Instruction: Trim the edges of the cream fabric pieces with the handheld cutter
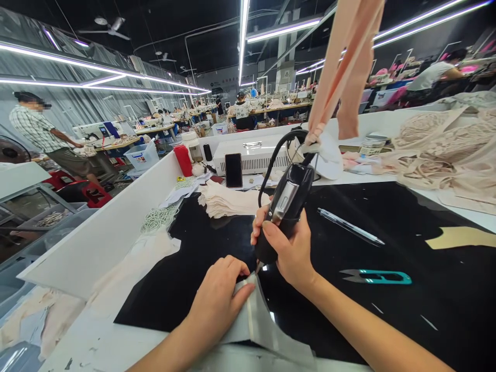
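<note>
My right hand point(289, 248) grips a black hand-held tool point(287, 206) with a metal plate and a black cord; its tip points down at a grey fabric piece point(263, 325). My left hand point(217, 299) presses that grey piece flat on the black mat point(426, 268), fingers next to the tool's tip. A pale peach strip of fabric point(344, 67) hangs from above, ending near the top of the tool.
Teal thread snips point(375, 277) and a clear pen point(351, 226) lie on the mat to the right. Stacked cream pieces point(227, 201), a phone point(233, 169), a white machine point(251, 155) and a red bottle point(183, 160) stand behind. Lace fabric point(442, 150) is heaped right. Other workers sit beyond.
</note>
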Available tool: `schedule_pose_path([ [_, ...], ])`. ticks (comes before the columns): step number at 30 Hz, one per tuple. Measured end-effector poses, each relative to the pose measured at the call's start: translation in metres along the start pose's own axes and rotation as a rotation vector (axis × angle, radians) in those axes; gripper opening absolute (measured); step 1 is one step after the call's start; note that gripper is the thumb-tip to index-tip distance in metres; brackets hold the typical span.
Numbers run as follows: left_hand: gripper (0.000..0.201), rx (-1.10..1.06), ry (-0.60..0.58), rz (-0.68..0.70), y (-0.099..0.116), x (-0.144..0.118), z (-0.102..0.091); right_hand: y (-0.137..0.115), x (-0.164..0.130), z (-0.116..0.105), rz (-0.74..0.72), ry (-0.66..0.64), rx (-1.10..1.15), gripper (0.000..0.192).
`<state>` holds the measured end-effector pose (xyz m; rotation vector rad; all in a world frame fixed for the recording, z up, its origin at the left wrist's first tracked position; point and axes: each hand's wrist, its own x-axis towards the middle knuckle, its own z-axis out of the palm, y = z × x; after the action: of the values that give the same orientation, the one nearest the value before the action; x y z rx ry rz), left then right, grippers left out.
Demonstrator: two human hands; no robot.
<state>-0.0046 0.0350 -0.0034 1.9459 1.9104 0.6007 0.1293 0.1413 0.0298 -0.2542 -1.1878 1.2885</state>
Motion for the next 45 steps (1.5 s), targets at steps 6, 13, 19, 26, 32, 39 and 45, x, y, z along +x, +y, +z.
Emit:
schedule_pose_path([
  [6,0.011,-0.020,-0.023,-0.009,0.000,0.000,-0.001,-0.001,0.004,-0.003,-0.025,0.026,-0.024,0.031],
  [13,0.009,-0.013,0.000,0.009,0.001,-0.001,-0.001,0.001,0.006,-0.003,-0.022,0.040,-0.036,0.032],
  [19,0.012,-0.009,0.006,0.015,0.001,0.001,-0.002,0.002,0.005,0.000,-0.006,0.026,-0.013,0.030],
  [26,0.013,-0.023,-0.001,0.011,0.001,0.001,-0.001,0.001,0.001,0.001,0.006,-0.014,0.022,0.030],
  [32,0.020,-0.018,0.044,0.037,0.000,0.000,0.001,0.004,-0.002,-0.001,0.005,0.000,-0.028,0.032],
  [39,0.014,0.061,0.151,0.336,0.009,-0.013,0.004,0.003,-0.003,-0.001,0.001,-0.001,-0.057,0.033],
  [45,0.015,0.235,0.103,0.486,0.013,-0.019,0.013,0.002,-0.003,-0.001,-0.007,0.008,-0.057,0.031],
])
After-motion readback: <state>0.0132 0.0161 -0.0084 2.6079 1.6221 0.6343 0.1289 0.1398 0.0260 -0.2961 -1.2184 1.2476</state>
